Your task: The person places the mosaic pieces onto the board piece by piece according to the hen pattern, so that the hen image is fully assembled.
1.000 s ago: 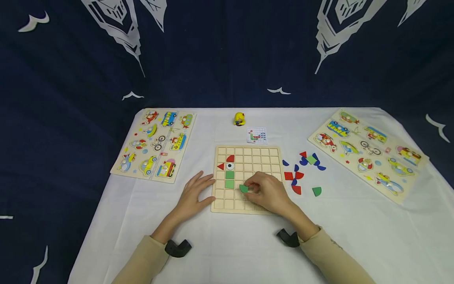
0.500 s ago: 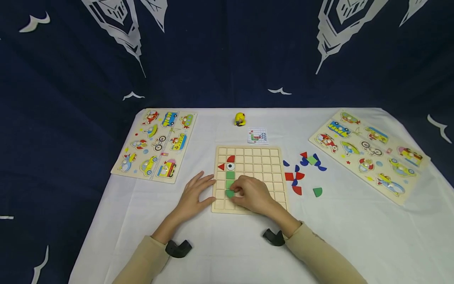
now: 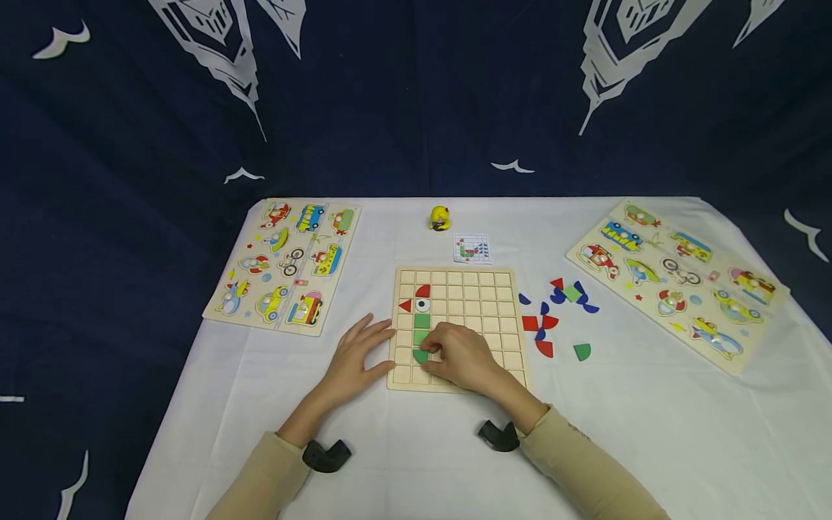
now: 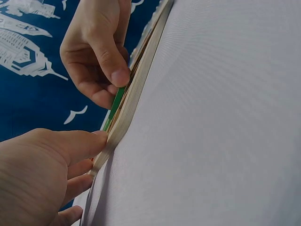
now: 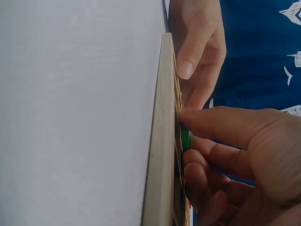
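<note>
I see my left hand point(image 3: 351, 357) and right hand point(image 3: 463, 357) bare, both arms in tan long sleeves point(image 3: 585, 469), and a black curved camera mount point(image 3: 325, 455) strapped under each wrist.

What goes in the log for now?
right hand: pinches green piece on grid board | left hand: rests on board edge

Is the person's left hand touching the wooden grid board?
Touching. The left wrist view shows the left hand's fingertips pressed against the wooden grid board's edge.
</note>
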The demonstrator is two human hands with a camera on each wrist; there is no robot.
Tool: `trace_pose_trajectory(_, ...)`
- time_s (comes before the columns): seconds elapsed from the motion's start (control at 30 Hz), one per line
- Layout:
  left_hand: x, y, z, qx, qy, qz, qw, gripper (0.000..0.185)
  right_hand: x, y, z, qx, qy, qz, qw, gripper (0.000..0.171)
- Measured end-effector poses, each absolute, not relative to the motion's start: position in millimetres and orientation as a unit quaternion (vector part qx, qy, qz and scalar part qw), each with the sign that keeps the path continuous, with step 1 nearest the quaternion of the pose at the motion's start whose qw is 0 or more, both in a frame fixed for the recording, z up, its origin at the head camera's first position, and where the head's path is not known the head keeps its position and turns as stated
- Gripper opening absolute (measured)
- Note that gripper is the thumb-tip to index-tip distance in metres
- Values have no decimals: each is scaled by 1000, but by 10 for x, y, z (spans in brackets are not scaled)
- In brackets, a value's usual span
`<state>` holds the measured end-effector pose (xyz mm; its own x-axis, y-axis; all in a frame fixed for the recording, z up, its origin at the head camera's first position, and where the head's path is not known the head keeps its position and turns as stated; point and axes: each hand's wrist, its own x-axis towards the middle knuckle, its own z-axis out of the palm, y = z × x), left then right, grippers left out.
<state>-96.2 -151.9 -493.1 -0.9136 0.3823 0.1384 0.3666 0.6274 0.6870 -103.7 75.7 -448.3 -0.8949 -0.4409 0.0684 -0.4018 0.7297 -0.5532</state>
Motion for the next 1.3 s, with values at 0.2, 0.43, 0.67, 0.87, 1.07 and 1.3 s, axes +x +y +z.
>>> trace_pose_trajectory(0.2,-964,-1520,-4928,208,901,380,14,53,-1040,756,-4485,-223,930,-291,38,21)
trace_pose_trajectory(0.43,-967,-1523,-4929,208,902,379,13,53,-1046,753,-4498,-224,927,-300,32,23)
trace_pose_trajectory(0.67,-966,-1524,-4921,208,901,380,12,53,-1054,754,-4508,-226,922,-314,29,24)
trace_pose_trajectory(0.87,-967,-1521,-4913,210,899,384,9,53,-1059,751,-4508,-226,918,-325,23,25)
trace_pose_trajectory(1.07,-968,-1521,-4924,210,900,382,8,54,-1041,755,-4473,-216,920,-327,26,25)
trace_pose_trajectory(1.3,-963,-1516,-4937,211,899,384,7,54,-970,925,-4365,-206,916,-342,33,21)
